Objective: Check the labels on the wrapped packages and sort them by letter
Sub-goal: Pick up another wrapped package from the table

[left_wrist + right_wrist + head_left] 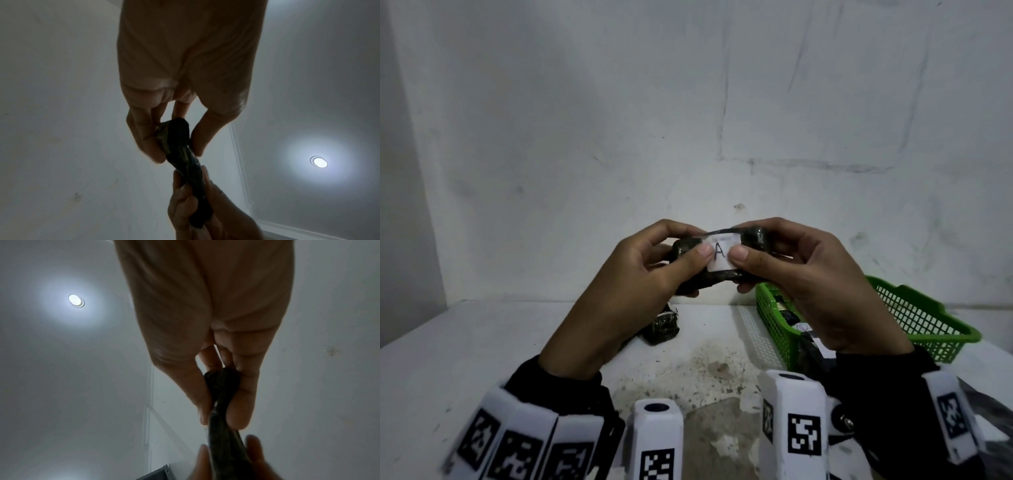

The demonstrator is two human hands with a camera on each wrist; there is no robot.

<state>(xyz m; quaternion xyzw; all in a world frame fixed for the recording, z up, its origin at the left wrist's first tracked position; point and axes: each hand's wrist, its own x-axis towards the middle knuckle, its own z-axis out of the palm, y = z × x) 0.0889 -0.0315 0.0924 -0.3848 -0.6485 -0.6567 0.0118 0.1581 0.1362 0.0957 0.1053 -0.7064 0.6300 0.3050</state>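
Note:
Both hands hold one dark wrapped package [753,238] up in front of the wall. Its white label [719,257] faces me and reads "A". My left hand [654,260] pinches the package's left end, thumb on the label's left edge. My right hand [787,260] pinches the right end, thumb on the label's right edge. From the wrists the package [180,146] [222,394] shows as a dark strip between fingers and thumb. Another dark wrapped package [661,325] lies on the white table [465,359] below my left hand.
A green mesh basket [921,318] stands on the table at the right, with more wrapped, labelled packages [804,334] inside, partly hidden by my right hand. A worn, speckled patch [705,370] marks the table's middle. The white wall is close behind.

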